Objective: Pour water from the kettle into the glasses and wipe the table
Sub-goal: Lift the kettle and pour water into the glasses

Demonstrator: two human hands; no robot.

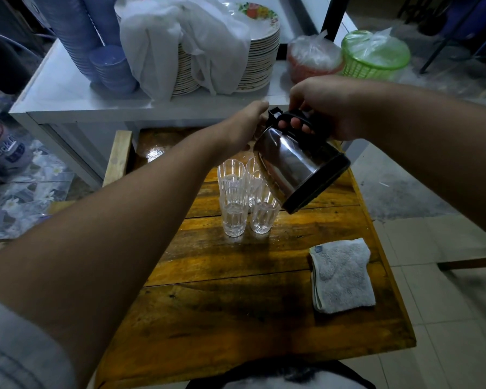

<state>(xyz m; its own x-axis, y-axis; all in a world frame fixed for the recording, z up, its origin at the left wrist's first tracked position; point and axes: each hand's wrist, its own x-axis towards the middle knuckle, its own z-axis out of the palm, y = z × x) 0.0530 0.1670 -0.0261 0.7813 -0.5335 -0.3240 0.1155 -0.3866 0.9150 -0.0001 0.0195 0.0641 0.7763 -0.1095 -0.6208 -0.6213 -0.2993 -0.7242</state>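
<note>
On the wooden table [236, 304] in front of you, four glasses stand bunched together, and the pouring looks to be well under way. Going left to right: the near left glass [234, 217] already holds water, and the far left glass [231, 175] seems to hold some too. The near right glass [262, 217] looks empty or nearly so, and the far right glass [253, 175] is half hidden behind the kettle, so you cannot read its level.

Your left hand [244, 127] reaches over the glasses to the top of the kettle [298, 161], fingers curled against the lid end as if steadying it (whether it truly grips or only rests there is not clear). Your right hand [317, 108] is closed around the black handle [292, 119], fingers wrapped through it, carrying the weight. The kettle hangs tilted, base swung up to the right and its top end low on the left, just above the right-hand pair of glasses. The spout is hidden, and no stream of water can be made out.

Further right, the folded grey cloth [341, 276] lies near the table's right edge, well apart from both hands and untouched, so the wiping is not yet begun. A wet sheen shows on the far left end of the table (likely the patch that will need the cloth). By my reckoning you are past halfway on the pouring, with the right-hand glasses and all the wiping left.
</note>
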